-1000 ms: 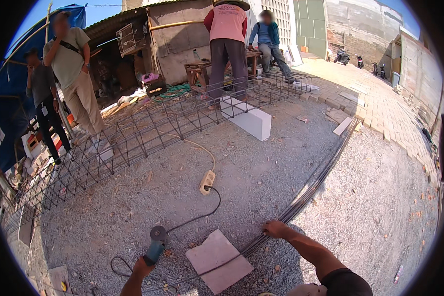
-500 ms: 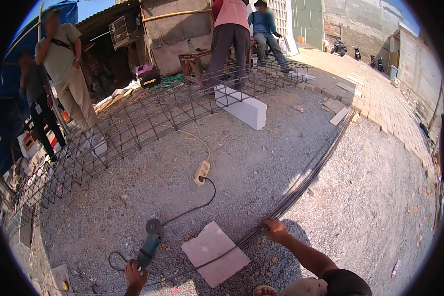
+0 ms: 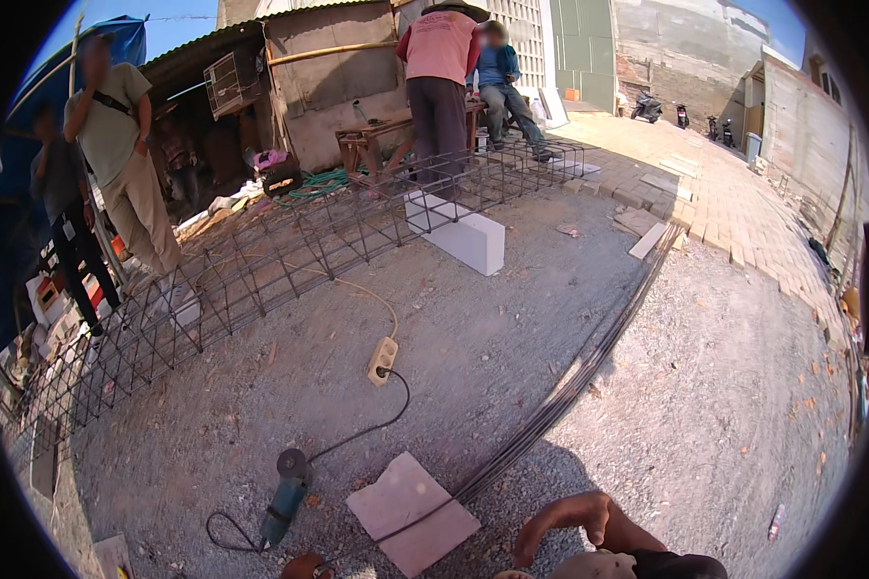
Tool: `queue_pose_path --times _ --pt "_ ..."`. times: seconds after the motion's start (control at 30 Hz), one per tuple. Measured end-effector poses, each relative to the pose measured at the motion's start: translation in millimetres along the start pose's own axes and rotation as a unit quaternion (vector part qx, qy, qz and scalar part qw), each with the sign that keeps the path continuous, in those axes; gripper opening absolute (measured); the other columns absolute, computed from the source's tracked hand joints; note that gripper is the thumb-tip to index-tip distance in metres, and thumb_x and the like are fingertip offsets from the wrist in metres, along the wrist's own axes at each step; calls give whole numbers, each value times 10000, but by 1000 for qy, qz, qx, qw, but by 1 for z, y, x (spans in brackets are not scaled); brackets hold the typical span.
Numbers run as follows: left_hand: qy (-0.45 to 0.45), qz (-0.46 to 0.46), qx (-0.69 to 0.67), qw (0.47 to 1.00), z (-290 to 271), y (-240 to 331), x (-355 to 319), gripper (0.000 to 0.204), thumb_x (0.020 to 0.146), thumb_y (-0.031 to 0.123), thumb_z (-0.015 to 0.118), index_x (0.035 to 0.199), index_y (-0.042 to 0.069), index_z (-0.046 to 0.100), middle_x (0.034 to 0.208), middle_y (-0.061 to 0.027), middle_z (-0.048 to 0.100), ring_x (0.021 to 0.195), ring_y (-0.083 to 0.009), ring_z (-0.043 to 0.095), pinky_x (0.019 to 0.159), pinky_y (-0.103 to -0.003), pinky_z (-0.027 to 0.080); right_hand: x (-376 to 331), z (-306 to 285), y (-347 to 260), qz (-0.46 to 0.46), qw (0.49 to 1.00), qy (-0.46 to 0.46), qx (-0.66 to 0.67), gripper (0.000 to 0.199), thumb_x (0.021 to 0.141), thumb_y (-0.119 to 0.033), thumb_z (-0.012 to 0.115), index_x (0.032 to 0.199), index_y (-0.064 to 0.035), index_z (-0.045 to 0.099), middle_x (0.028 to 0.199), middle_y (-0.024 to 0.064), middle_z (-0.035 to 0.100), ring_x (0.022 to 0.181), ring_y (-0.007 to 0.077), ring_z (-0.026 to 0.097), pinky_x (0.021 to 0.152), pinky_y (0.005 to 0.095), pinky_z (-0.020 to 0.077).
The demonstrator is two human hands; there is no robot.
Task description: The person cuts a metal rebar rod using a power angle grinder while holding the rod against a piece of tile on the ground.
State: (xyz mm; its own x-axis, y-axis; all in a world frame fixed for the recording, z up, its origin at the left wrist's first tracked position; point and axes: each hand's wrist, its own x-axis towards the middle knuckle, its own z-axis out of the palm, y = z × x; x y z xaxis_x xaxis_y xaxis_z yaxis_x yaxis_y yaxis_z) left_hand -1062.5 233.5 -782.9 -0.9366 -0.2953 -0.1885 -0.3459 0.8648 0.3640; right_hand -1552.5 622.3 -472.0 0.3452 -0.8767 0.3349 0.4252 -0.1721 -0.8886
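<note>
An angle grinder (image 3: 285, 502) with a teal body and dark disc lies on the gravel, its cord looped beside it. Just right of its rear end, my left hand (image 3: 305, 566) shows only in part at the lower edge, close to the end of a thin steel rod; its fingers are mostly hidden. The bundle of long steel rods (image 3: 565, 391) curves up to the right, and its near end crosses a pale square slab (image 3: 410, 507). My right hand (image 3: 562, 516) is bent at the wrist over my foot, fingers stretched downward, apart from the rods, with nothing visible in it.
A long rebar cage (image 3: 290, 256) spans the far side, by a white block (image 3: 468, 241). A cream power strip (image 3: 382, 361) feeds the grinder's cord. Two people stand at left, one person (image 3: 444, 87) stands behind the cage, and another sits behind. Paving bricks (image 3: 714, 207) lie at right.
My left hand has let go of the grinder, which now lies on the ground, and has moved down toward the lower edge. My right hand has left the rods and drawn back toward me.
</note>
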Motion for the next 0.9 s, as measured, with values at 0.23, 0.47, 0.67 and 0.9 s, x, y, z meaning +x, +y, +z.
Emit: queue_pose_path --times 0.23,0.47,0.67,0.9 --pt "-67 -130 -46 988 4 -3 6 378 946 394 575 1127 75 671 1140 -202 679 1107 -406 610 926 -513 480 38 21 -29 -86 963 -247 66 824 774 -490 842 1305 90 594 1297 329 587 1195 488 589 952 581 497" --pt "-34 -194 -84 977 -2 -24 -33 340 949 365 568 1075 68 675 1010 -221 678 1011 -416 629 869 -530 487 48 7 35 -200 908 -319 183 743 859 -411 795 1343 105 569 1350 359 546 1238 504 561 954 585 499" --pt "-33 -236 -81 968 -67 15 -29 272 809 333 745 919 92 682 863 -153 693 815 -384 678 718 -515 521 24 -8 61 -224 926 -273 132 693 876 -447 756 1298 80 599 1254 270 630 1137 424 626 943 533 494" --pt "152 -214 -29 965 -85 -5 -77 259 813 269 778 769 44 658 783 -164 669 752 -356 685 689 -452 546 18 -16 82 36 993 -104 31 597 809 -436 823 1186 11 705 1083 172 742 1003 277 716 918 395 533"
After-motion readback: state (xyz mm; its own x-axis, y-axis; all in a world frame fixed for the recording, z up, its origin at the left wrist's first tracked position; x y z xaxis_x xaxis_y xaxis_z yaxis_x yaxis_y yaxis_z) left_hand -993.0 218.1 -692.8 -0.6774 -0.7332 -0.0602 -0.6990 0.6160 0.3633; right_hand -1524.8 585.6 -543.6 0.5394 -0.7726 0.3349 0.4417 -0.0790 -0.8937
